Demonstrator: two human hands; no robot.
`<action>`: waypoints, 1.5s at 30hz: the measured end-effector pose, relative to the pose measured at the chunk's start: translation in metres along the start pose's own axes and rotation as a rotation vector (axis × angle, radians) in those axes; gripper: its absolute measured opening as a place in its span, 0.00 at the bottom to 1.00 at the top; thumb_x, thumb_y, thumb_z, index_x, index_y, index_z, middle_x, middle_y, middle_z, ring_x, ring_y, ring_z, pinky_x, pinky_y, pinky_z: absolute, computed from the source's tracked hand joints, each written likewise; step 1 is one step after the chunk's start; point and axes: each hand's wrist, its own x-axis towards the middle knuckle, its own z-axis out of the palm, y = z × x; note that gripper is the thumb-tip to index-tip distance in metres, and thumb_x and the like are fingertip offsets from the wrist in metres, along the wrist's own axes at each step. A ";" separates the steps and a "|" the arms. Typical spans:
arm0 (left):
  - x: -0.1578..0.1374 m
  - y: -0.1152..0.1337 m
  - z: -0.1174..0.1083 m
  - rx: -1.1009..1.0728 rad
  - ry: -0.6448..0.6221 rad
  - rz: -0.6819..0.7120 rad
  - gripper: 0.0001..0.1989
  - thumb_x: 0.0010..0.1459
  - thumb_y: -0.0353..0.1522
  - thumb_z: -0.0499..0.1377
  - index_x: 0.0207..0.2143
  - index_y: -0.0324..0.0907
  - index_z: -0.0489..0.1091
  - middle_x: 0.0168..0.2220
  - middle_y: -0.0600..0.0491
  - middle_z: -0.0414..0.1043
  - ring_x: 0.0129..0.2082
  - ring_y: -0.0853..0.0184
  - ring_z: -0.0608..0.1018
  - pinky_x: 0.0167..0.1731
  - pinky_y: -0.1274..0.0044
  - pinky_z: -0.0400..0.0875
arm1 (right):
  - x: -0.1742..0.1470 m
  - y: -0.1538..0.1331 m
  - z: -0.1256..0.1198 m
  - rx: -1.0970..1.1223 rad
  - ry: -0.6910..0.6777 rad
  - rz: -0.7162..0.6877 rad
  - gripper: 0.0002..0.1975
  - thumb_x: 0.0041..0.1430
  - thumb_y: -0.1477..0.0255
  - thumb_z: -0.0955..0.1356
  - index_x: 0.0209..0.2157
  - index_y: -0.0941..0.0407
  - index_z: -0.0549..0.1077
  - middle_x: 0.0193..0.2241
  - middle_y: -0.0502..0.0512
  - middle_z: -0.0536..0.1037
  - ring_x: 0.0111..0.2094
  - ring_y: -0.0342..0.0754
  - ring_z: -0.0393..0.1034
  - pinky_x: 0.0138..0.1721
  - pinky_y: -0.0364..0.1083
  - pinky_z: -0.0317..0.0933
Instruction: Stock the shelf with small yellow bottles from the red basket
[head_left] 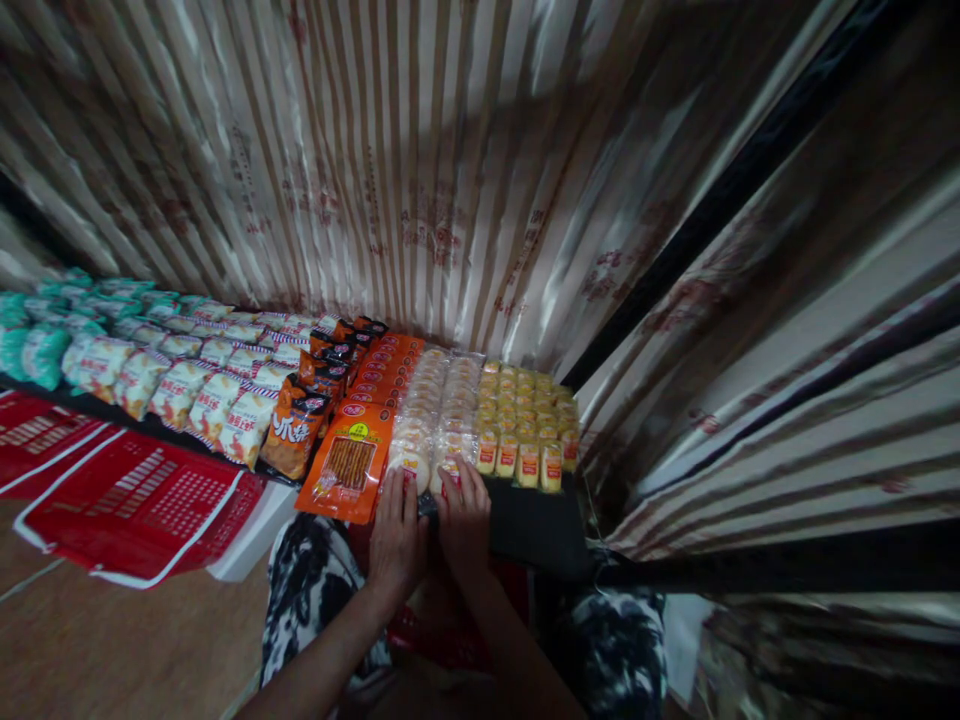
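My left hand (397, 530) rests with its fingers stretched forward on the front of a row of clear-wrapped round white crackers (418, 420). Beside it, my right hand (463, 510) lays its extended fingers on the front pack of a second row of wrapped round crackers (457, 400). Neither hand is wrapped round a pack. Left of my hands lies a flat orange snack bag (350, 455) with brown sticks printed on it. On the right stand several rows of small yellow wrapped cakes (528, 463).
The goods stand on a black shelf (540, 525). Further left are orange-black snack bags (294, 430), white snack bags (214, 405) and green packs (45, 352). Red bags (150, 505) hang or lie below. Striped curtain (420, 200) backs the shelf, with a black post (675, 240) at the right.
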 end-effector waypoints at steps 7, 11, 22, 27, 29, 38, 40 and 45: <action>-0.006 -0.001 -0.004 -0.056 0.013 -0.038 0.25 0.57 0.27 0.50 0.58 0.33 0.54 0.58 0.37 0.57 0.59 0.54 0.59 0.54 0.62 0.62 | -0.008 0.007 -0.002 0.113 0.044 -0.022 0.15 0.61 0.74 0.59 0.48 0.60 0.68 0.57 0.63 0.61 0.60 0.52 0.48 0.54 0.56 0.53; -0.011 -0.004 -0.005 -0.081 0.017 -0.012 0.26 0.57 0.27 0.49 0.59 0.33 0.53 0.58 0.38 0.56 0.60 0.55 0.57 0.54 0.62 0.62 | -0.020 0.011 -0.006 0.086 0.032 -0.022 0.14 0.61 0.74 0.59 0.45 0.58 0.70 0.58 0.62 0.59 0.60 0.53 0.48 0.55 0.56 0.52; -0.010 -0.007 -0.003 -0.126 0.023 0.081 0.23 0.59 0.27 0.48 0.57 0.35 0.53 0.59 0.38 0.52 0.62 0.54 0.51 0.55 0.60 0.60 | -0.013 0.010 -0.007 0.095 0.017 -0.024 0.14 0.62 0.76 0.58 0.42 0.57 0.73 0.57 0.61 0.61 0.57 0.52 0.52 0.53 0.53 0.58; -0.012 -0.008 -0.009 -0.137 0.026 0.087 0.24 0.58 0.27 0.48 0.57 0.34 0.53 0.60 0.38 0.49 0.62 0.54 0.50 0.56 0.59 0.58 | -0.020 0.009 -0.011 0.069 0.033 -0.002 0.14 0.61 0.76 0.59 0.43 0.56 0.73 0.56 0.62 0.61 0.55 0.54 0.53 0.52 0.54 0.59; -0.015 -0.010 -0.010 -0.136 0.026 0.089 0.24 0.59 0.27 0.47 0.58 0.35 0.53 0.60 0.38 0.50 0.62 0.55 0.51 0.55 0.59 0.59 | -0.025 0.009 -0.013 0.057 0.027 -0.014 0.15 0.60 0.76 0.60 0.44 0.54 0.73 0.54 0.61 0.64 0.53 0.53 0.55 0.50 0.54 0.60; -0.014 -0.011 -0.003 -0.166 -0.010 0.087 0.23 0.59 0.28 0.46 0.57 0.34 0.54 0.60 0.37 0.49 0.63 0.54 0.47 0.55 0.58 0.58 | -0.025 0.010 -0.010 0.077 0.025 -0.032 0.17 0.60 0.76 0.59 0.46 0.54 0.73 0.50 0.60 0.67 0.51 0.52 0.58 0.50 0.53 0.61; -0.013 -0.010 -0.004 -0.191 -0.024 0.065 0.23 0.60 0.28 0.46 0.58 0.33 0.53 0.60 0.37 0.49 0.63 0.54 0.49 0.55 0.58 0.58 | -0.025 0.009 -0.011 0.099 0.020 -0.025 0.17 0.60 0.76 0.58 0.46 0.52 0.73 0.50 0.59 0.67 0.50 0.51 0.58 0.50 0.52 0.61; -0.011 -0.011 -0.009 -0.194 -0.041 0.075 0.22 0.60 0.29 0.45 0.57 0.35 0.54 0.59 0.39 0.51 0.61 0.55 0.53 0.55 0.59 0.59 | -0.026 0.008 -0.011 0.115 -0.002 -0.008 0.18 0.60 0.77 0.58 0.46 0.53 0.73 0.49 0.59 0.68 0.50 0.51 0.58 0.50 0.52 0.60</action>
